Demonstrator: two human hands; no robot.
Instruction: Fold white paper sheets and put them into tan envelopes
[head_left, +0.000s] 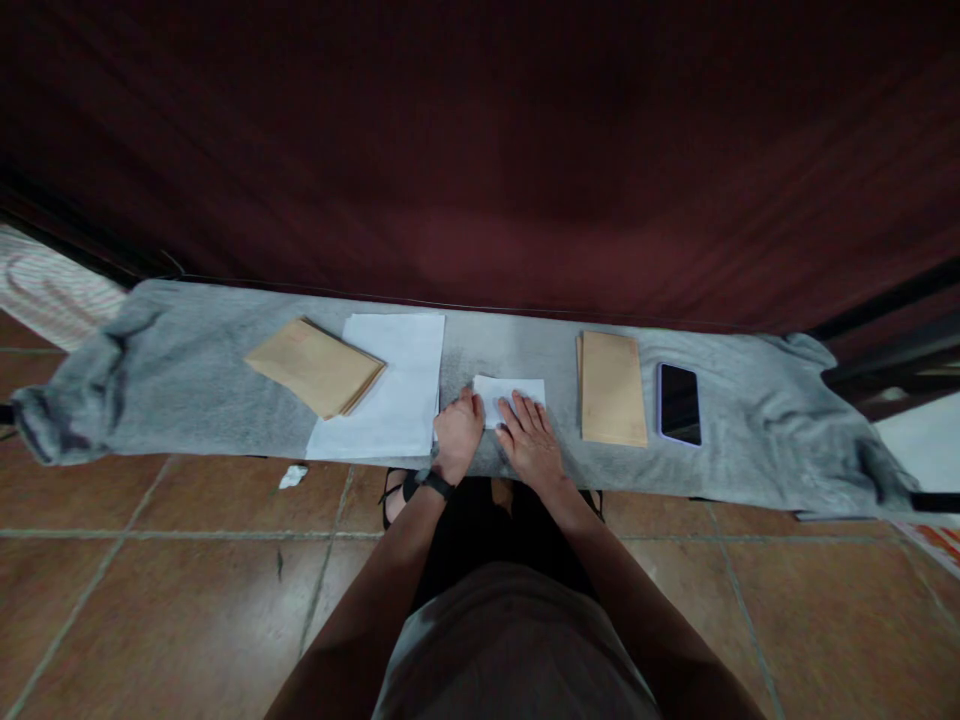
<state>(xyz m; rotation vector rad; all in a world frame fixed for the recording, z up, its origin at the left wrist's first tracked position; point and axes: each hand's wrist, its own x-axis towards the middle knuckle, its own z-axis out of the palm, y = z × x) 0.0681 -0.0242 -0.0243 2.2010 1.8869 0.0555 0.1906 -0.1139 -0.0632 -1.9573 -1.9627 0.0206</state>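
Note:
A small folded white paper point(491, 388) lies on the grey cloth in front of me. My left hand point(458, 428) is closed at the paper's left edge, thumb and fingers pinching it there. Flat across its right part rests my right hand point(531, 438), fingers stretched out and a little apart. To the left is a stack of larger white sheets point(397, 390). Several brown envelopes point(315, 365) lie askew on top of those sheets. Right of my hands sits another pile of brown envelopes point(613, 388).
A phone point(679, 404) with a light purple case lies at the right. Grey cloth point(202, 390) covers the narrow bench, bunched at both ends. Behind it rises a dark red surface point(480, 180). A crumpled white scrap point(292, 476) is on the tiled floor point(202, 610).

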